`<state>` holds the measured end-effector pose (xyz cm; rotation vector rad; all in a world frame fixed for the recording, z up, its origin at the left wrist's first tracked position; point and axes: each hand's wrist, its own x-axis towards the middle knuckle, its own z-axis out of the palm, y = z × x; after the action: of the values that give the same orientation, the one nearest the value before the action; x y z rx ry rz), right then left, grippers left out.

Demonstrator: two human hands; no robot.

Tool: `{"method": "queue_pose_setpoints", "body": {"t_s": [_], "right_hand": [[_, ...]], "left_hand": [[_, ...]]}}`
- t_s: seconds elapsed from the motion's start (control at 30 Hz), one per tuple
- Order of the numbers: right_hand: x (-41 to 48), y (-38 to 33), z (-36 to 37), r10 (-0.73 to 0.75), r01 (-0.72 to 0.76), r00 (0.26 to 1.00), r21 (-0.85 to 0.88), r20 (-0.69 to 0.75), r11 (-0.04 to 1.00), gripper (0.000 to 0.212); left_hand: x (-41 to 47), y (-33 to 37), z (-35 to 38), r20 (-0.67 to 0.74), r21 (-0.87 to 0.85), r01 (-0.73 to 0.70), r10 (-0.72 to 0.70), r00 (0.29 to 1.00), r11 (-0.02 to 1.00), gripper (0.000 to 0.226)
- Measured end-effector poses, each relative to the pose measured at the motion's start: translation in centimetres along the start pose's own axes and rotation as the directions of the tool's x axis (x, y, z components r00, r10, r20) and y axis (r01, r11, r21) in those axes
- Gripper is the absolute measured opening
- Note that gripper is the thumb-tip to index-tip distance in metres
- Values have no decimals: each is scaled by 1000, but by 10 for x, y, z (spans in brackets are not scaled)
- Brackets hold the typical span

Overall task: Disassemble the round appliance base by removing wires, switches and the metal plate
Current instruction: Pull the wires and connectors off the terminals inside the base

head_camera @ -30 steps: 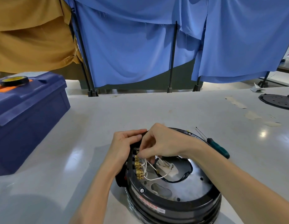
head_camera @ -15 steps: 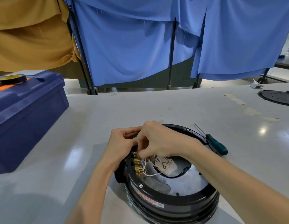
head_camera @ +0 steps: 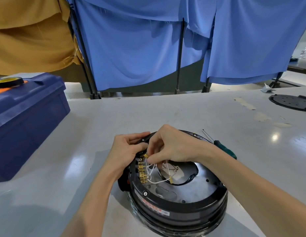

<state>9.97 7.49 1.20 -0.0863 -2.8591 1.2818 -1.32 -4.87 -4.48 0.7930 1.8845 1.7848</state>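
Base (head_camera: 179,209) sits mid-table (head_camera: 166,113) (open room around), both hands (head_camera: 126,151) at its left rim.

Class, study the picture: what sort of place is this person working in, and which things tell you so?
Probably a repair or dismantling workshop: a grey worktable, a dark blue plastic toolbox, a green-handled screwdriver, and an opened round black appliance base.

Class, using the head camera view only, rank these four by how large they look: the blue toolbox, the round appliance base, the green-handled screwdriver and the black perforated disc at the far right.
1. round appliance base and blue toolbox: look alike, and the box is cut off at the frame edge, so unranked.
2. black perforated disc: farther away and partly cropped.
3. green-handled screwdriver.
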Motion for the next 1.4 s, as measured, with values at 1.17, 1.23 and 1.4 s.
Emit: {"method": "queue_pose_setpoints", "body": {"t_s": [1.17,1.23,1.4], "right_hand": [[-3,-20,32,-13,-27,992,-307,-127,951,13],[-4,-20,33,-25,-20,991,-326,-134,945,14],[-4,-22,39,-94,2,983,-510,-155,860,8]], "left_hand": [[-6,5,0,-38,148,-5,11,999,989,33],[-9,9,-1,13,187,20,-23,1000,982,37],[-23,7,0,-26,239,27,-22,999,971,45]]}}
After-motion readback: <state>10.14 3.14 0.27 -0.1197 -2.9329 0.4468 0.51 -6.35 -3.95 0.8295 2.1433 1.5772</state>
